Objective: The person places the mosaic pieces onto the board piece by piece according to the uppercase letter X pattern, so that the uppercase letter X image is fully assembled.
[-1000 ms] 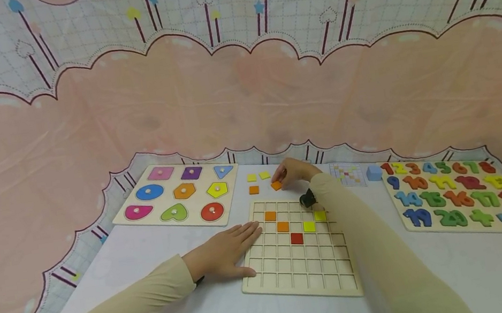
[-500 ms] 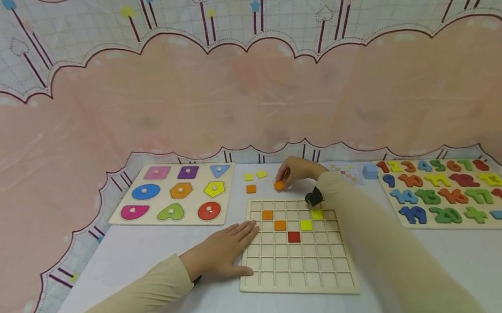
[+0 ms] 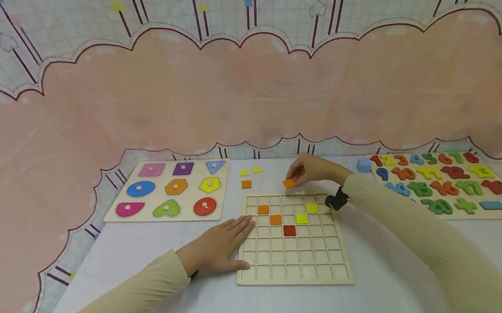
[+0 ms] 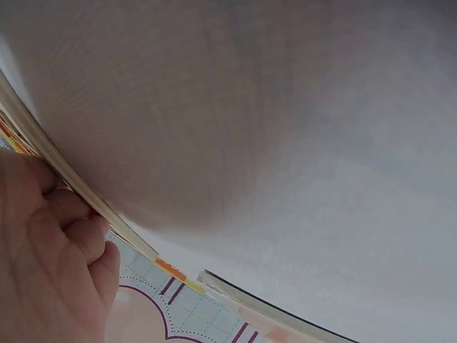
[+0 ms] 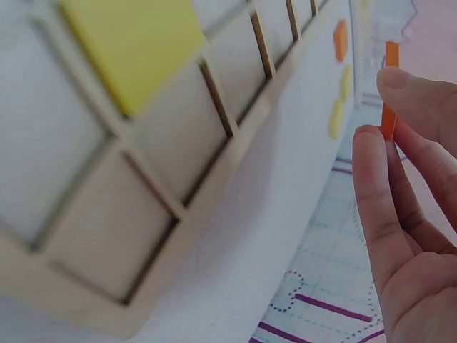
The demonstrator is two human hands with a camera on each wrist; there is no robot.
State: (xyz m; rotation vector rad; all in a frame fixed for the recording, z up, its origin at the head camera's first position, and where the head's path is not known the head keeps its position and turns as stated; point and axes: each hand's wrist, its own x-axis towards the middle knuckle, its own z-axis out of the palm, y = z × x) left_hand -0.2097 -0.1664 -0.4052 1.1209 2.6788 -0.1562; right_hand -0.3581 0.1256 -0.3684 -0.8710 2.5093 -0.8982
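Observation:
Between thumb and fingers my right hand point(image 3: 312, 167) pinches an orange square tile point(image 3: 288, 183), just beyond the far edge of the wooden grid board point(image 3: 292, 269). The right wrist view shows that orange tile point(image 5: 390, 93) edge-on. My left hand point(image 3: 218, 245) lies flat, its fingertips and thumb on the board's left edge. Set in the grid are two orange tiles point(image 3: 275, 220), a red tile point(image 3: 289, 231) and two yellow tiles point(image 3: 301, 218), together forming a V. Behind the board, a loose orange tile point(image 3: 246, 184) and two loose yellow tiles point(image 3: 256, 169) lie on the table.
A knobbed shape puzzle point(image 3: 168, 190) lies at the back left. On the right is a number puzzle point(image 3: 450, 186), partly behind my right forearm, with a light blue block point(image 3: 363, 165) by its corner. A patterned cloth point(image 3: 241, 93) hangs behind the white table.
My right hand has picked the orange tile up from beside the loose tiles and moved it right. The left hand stays on the board's edge. The head view has shifted slightly.

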